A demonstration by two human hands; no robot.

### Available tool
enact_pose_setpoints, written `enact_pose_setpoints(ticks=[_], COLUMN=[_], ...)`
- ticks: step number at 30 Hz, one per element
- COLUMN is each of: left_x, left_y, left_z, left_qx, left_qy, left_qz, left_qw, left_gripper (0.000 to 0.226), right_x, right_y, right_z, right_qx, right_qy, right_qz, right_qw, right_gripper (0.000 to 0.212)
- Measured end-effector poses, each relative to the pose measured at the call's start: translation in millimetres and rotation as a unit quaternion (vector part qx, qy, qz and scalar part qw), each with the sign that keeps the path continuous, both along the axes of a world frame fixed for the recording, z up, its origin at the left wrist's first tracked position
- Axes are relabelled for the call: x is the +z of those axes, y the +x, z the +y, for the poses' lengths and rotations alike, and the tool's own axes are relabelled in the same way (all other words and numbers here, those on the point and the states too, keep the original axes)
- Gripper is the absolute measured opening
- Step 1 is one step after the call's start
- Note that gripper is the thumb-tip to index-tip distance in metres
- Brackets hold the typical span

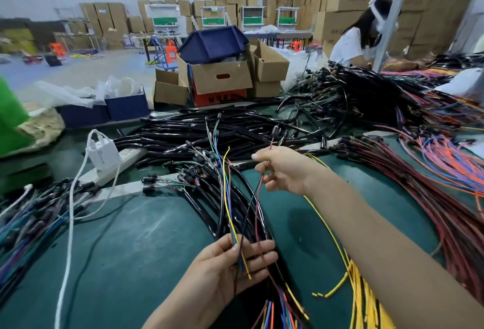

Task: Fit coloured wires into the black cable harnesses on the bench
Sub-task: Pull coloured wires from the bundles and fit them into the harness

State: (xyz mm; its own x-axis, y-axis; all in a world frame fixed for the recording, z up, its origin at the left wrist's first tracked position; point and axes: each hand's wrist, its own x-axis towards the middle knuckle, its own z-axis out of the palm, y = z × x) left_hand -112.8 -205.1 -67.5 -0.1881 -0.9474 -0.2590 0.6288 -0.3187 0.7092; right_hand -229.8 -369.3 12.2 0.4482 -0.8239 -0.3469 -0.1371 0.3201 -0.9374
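Observation:
My left hand [230, 268] is low in the middle and holds a small bunch of coloured wires [229, 213], yellow, blue and dark ones, that rise from it toward the black harnesses [209, 176]. My right hand [281, 171] is higher and pinches a thin red wire [258, 197] that runs down to my left hand's fingers. A pile of black sleeved harnesses [199, 134] lies beyond both hands on the green bench [136, 245]. Yellow wires [358, 284] lie under my right forearm.
A white power strip with a plug and cord [104, 155] sits at the left. Big heaps of red, orange and blue wires [432, 166] cover the right of the bench. Cardboard boxes [220, 77] stand behind it. A person in white [351, 43] works at the far right.

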Motion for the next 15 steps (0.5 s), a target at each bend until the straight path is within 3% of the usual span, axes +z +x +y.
enact_pose_setpoints(ticks=[7, 15], left_x=[-6.2, -4.7], left_y=[3.0, 5.3], left_z=[-2.0, -0.1], left_qx=[0.019, -0.026], left_qy=[0.010, 0.000], left_qz=[0.058, 0.025], left_qw=[0.998, 0.999], left_gripper=[0.036, 0.033], right_x=[-14.1, 16.7], right_y=[-0.5, 32.6], right_z=[-18.5, -49.8], right_qx=[-0.039, 0.004], right_qy=[-0.092, -0.121], right_qz=[0.071, 0.150], right_qw=[0.992, 0.981], right_gripper=[0.020, 0.019])
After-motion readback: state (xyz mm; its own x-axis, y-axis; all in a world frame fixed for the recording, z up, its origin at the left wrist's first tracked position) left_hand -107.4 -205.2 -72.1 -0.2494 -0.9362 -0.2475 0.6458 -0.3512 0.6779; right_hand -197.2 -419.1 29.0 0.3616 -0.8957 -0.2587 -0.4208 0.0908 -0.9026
